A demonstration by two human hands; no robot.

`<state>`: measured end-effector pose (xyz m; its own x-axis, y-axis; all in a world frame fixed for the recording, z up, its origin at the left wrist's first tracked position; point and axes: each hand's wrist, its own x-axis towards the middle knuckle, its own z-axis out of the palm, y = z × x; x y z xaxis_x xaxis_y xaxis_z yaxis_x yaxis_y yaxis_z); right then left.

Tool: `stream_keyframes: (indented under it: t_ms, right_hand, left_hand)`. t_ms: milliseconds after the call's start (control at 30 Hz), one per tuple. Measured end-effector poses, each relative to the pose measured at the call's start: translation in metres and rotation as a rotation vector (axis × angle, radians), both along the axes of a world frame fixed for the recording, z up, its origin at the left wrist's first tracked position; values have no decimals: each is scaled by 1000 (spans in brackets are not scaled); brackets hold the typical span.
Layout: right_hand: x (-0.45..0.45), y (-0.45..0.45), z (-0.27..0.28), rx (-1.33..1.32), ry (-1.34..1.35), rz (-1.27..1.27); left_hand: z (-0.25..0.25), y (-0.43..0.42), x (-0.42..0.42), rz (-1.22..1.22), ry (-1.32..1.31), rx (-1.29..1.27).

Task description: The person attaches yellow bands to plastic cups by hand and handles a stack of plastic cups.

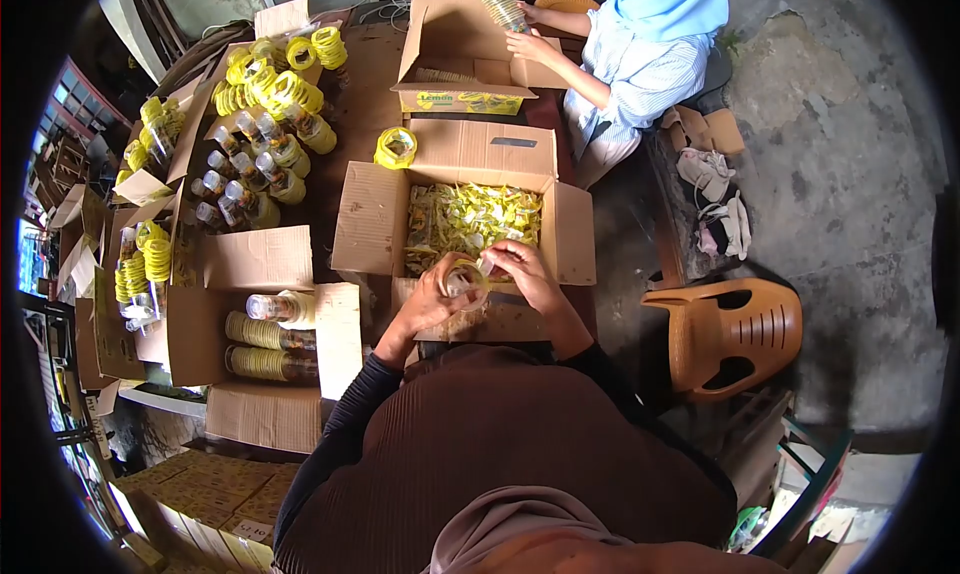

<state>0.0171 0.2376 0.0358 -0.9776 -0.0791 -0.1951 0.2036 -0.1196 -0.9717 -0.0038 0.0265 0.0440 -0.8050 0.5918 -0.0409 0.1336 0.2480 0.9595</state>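
My left hand (432, 296) is wrapped round a clear round plastic container (466, 282), just over the near edge of an open cardboard box (364, 219). At the container's right rim, my right hand (524, 272) has its fingers pinched together on something pale and small that I cannot make out. Yellow and white scraps (478, 214) fill the bottom of the box beyond my hands. A yellow-rimmed ring-shaped piece (396, 148) rests at the box's far left corner.
Bottles and yellow rings (285, 92) crowd the table's left side. An open box (262, 411) at lower left holds stacked containers (268, 364). Across the table a person (640, 59) holds a stack of containers (496, 2) over another box (470, 102). An orange chair (690, 339) stands right.
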Motion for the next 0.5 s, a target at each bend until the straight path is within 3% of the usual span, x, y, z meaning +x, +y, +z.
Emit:
stream_keyframes:
  t_ms: [67, 100, 167, 200, 267, 333, 367, 433, 500]
  right_hand:
    - [1, 8, -15, -35, -15, -31]
    - [0, 18, -43, 142, 45, -57]
    - [9, 28, -40, 616, 121, -38]
    - [12, 32, -45, 614, 128, -39]
    - [25, 39, -67, 965, 279, 102]
    - [35, 38, -74, 1012, 248, 107]
    - [40, 36, -73, 1100, 289, 98]
    - [43, 34, -74, 1189, 333, 87]
    - [40, 35, -76, 1196, 307, 122]
  left_hand:
    - [-8, -2, 1, 25, 60, -12]
    - [-9, -4, 1, 41, 7, 7]
    - [-9, -8, -1, 55, -40, 23]
    - [-9, -10, -3, 68, -42, 54]
    - [-18, -13, -5, 81, -49, 83]
    - [-41, -14, -10, 10, 2, 334]
    - [-48, -15, -9, 13, -1, 332]
    - [-47, -14, -10, -75, -164, 544]
    - [-35, -12, -6, -52, -281, 511]
